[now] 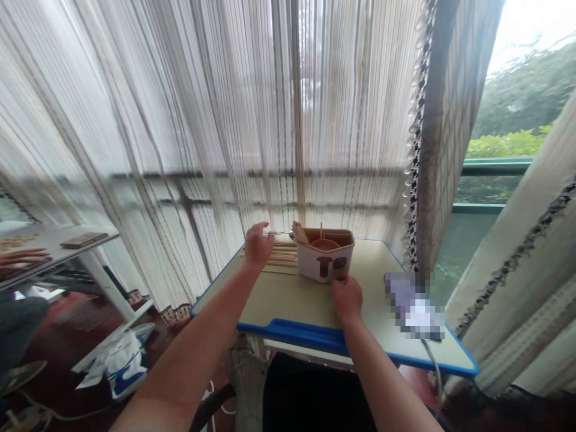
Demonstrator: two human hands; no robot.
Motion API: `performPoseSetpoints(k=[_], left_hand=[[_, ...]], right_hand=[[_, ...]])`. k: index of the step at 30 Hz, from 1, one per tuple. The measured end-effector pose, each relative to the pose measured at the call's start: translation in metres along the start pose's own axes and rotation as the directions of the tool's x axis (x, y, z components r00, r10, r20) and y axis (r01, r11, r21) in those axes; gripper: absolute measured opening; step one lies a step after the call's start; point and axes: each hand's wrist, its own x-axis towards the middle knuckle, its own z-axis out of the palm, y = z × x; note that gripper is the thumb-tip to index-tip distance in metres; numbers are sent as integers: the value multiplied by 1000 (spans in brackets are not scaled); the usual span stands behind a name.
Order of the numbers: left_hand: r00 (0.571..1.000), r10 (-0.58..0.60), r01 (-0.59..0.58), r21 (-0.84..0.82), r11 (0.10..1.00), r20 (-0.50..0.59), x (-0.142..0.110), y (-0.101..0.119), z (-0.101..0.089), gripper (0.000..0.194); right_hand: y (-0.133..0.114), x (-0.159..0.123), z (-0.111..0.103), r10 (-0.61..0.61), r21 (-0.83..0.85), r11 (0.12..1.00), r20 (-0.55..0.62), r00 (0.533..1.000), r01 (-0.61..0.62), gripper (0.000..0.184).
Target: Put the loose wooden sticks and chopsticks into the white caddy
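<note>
A white utensil caddy [310, 263] with a brown rim and brown printed shapes stands upright on a small cream desk [288, 300]. Inside it are a brown round piece [325, 245] and a bundle of light wooden sticks [299, 233] leaning at the left end. My left hand [258, 245] is closed around the handle of a thin metal spoon [291, 236], whose dark bowl end points right, by the caddy's left rim. Several chopsticks [281, 255] lie on the desk below it. At the caddy's lower front right corner, my right hand [347, 297] grips with curled fingers.
A blurred-out phone-like device [414, 306] with a cable [432, 360] lies on the desk's right side. Blue raised edging [292, 332] runs along the front. At left, another person's hand [22, 259] rests on a white table [85, 235]. Striped curtains [216, 120] hang behind.
</note>
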Motion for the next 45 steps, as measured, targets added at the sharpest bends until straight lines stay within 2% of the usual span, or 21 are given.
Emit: performPoseSetpoints(k=[2, 4, 5, 6, 8, 9, 12, 19, 21, 24, 26, 29, 32, 35, 39, 42, 45], left_hand=[[993, -33, 18, 131, 991, 116, -31, -24, 6, 32], [962, -63, -3, 242, 970, 266, -58, -43, 13, 34], [929, -96, -11, 286, 958, 357, -68, -49, 16, 34], [878, -143, -16, 327, 945, 456, -75, -54, 18, 33], [819, -160, -69, 371, 926, 552, -83, -57, 20, 32], [803, -154, -95, 379, 920, 576, -84, -56, 19, 30], [799, -113, -143, 370, 918, 591, -82, -51, 15, 24], [804, -61, -128, 272, 954, 592, -74, -44, 0, 21], [783, -47, -148, 260, 954, 621, -72, -45, -7, 21], [711, -49, -205, 274, 940, 701, -73, -48, -16, 28], [680, -46, -227, 269, 936, 732, -76, -51, -21, 34], [661, -51, -240, 274, 931, 749, -83, -57, -31, 28], [639, -155, -232, 381, 895, 753, -87, -62, -44, 27], [643, -281, -182, 498, 848, 713, -90, -65, -56, 30], [665, -329, -126, 535, 835, 670, -90, -62, -66, 28], [708, -293, -97, 500, 860, 642, -81, -58, -74, 26], [781, -164, -55, 327, 943, 603, -61, -51, -86, 21]], right_hand=[[-1, 0, 2, 2, -40, 999, 4, 1000, -2, 25], [-2, 0, 3, 4, -68, 998, 10, 1000, -3, 26], [-2, 0, 3, 6, -78, 997, 12, 1000, -5, 26], [-2, -1, 2, 5, -85, 996, 15, 1000, -4, 27], [-3, -2, 1, -3, -95, 995, 19, 1000, 4, 26], [-3, -2, 0, -10, -98, 995, 20, 1000, 12, 26], [-4, -4, -3, -22, -112, 993, 21, 1000, 24, 27], [-5, -3, -4, -9, -131, 991, 23, 1000, 12, 27], [-5, -3, -3, -5, -130, 992, 26, 1000, 8, 27], [-6, -3, -4, 8, -125, 992, 33, 999, -4, 27], [-6, -3, -4, 12, -118, 993, 34, 999, -8, 28], [-6, -3, -4, 13, -115, 993, 33, 999, -9, 28], [-5, -3, -2, 7, -115, 993, 23, 1000, -4, 28], [-4, -2, 0, -7, -122, 993, 16, 1000, 9, 29], [-1, -2, 2, -3, -117, 993, 4, 1000, 4, 28], [-1, -1, 1, -1, -101, 995, 10, 1000, 2, 29], [-1, -2, 0, -5, -93, 996, 18, 1000, 7, 28]])
